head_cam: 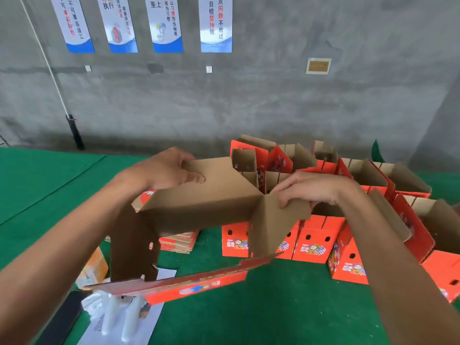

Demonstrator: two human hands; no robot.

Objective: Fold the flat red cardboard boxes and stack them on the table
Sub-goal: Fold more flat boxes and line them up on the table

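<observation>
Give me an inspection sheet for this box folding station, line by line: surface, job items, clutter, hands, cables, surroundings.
Surface: green table cover.
Job's things: half-folded box held up above the table; folded red boxes grouped at right; stack of flat boxes behind it.
Clutter: white papers, orange packet and a dark flat object at lower left.
Grippers: left hand grips the box's top edge; right hand pinches a brown flap.
Cables: nothing seen.
Surroundings: grey concrete wall with hanging banners; a pole leans against it.
</observation>
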